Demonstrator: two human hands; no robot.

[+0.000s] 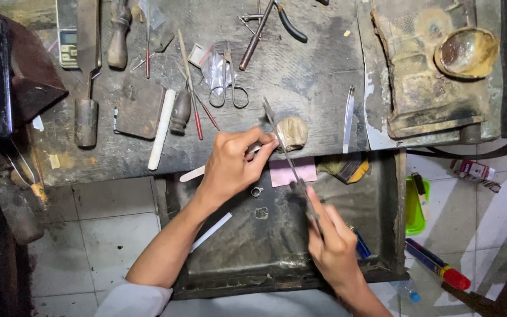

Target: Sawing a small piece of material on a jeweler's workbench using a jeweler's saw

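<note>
My left hand (pixel 234 161) pinches a small pale piece against a worn wooden bench peg (pixel 293 131) at the front edge of the workbench. My right hand (pixel 331 240) grips the handle of a long thin metal file (pixel 281 141), whose blade runs up and left across the fingertips of my left hand and the peg. Below the hands lies an open dark drawer tray (pixel 277 246) with a small metal ring (pixel 257 191) on its floor.
The dark workbench (pixel 312 70) carries scissors (pixel 229 88), pliers (pixel 277 17), tweezers (pixel 348 120), a white rod (pixel 161 129), wooden-handled tools and a small scale (pixel 67 32). A pink paper (pixel 293 172) sits in the tray. A scorched block with a bowl (pixel 466 51) stands at right.
</note>
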